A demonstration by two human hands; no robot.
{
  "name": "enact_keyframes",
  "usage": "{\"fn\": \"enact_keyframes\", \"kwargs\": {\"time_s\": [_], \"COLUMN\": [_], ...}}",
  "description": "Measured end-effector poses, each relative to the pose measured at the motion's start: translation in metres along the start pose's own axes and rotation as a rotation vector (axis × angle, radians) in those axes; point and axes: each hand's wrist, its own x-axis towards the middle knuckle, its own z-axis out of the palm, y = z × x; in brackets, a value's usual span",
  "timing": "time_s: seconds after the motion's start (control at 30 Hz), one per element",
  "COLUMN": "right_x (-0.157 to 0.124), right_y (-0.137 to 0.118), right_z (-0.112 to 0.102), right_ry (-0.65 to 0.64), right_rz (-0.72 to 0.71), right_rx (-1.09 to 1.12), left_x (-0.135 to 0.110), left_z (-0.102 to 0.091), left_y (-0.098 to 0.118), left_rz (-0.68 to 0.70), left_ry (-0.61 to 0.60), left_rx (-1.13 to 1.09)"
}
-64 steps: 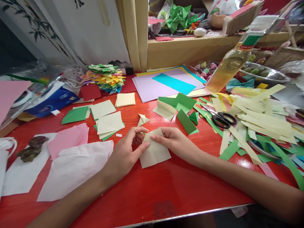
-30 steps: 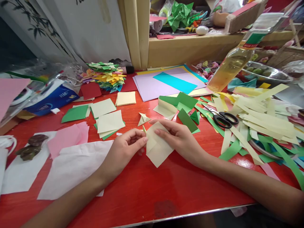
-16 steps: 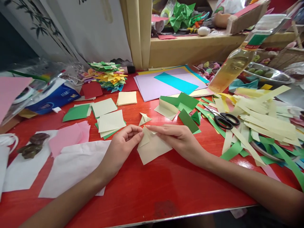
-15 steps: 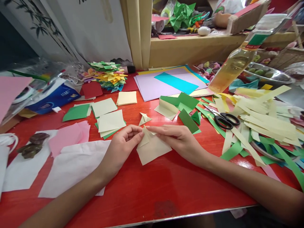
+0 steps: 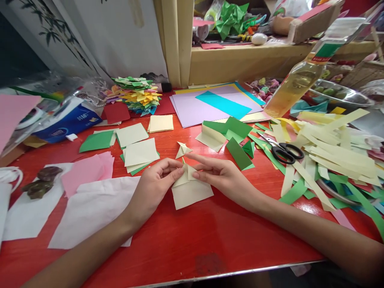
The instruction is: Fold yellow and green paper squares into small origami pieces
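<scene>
Left grip (image 5: 160,180) pinches the paper (image 5: 192,194) between thumb and forefinger at its upper left. The paper lies between the grips, touching both, neither clearly nearer; its folded peak points away, its flat part spreads toward the table's (image 5: 255,232) near edge, longer side crosswise. Right grip (image 5: 226,178): thumb at the upper right fold, forefinger extended; whether it pinches cannot be told, the underside being hidden.

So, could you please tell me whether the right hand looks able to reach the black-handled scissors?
Probably yes, though the right hand is touching the folded cream paper: the black-handled scissors lie uncovered among paper strips on that side.
</scene>
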Motion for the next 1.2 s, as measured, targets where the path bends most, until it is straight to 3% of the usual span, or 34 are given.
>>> {"fn": "enact_keyframes", "kwargs": {"time_s": [0.2,0.67,0.93,1.2], "right_x": [0.004,0.009,0.009,0.008], "right_y": [0.003,0.004,0.001,-0.001], "right_z": [-0.004,-0.007,-0.010,-0.011], "right_ry": [-0.070,-0.077,-0.131,-0.148], "right_rz": [0.115,0.149,0.172,0.180], "right_rx": [0.144,0.209,0.201,0.170], "left_x": [-0.002,-0.004,-0.005,-0.005], "left_z": [0.000,0.000,0.000,0.000], "left_y": [0.003,0.002,0.002,0.002], "left_rz": [0.028,0.050,0.208,0.244], "left_ry": [0.009,0.003,-0.015,-0.002], "left_rx": [0.076,0.159,0.294,0.346]}}
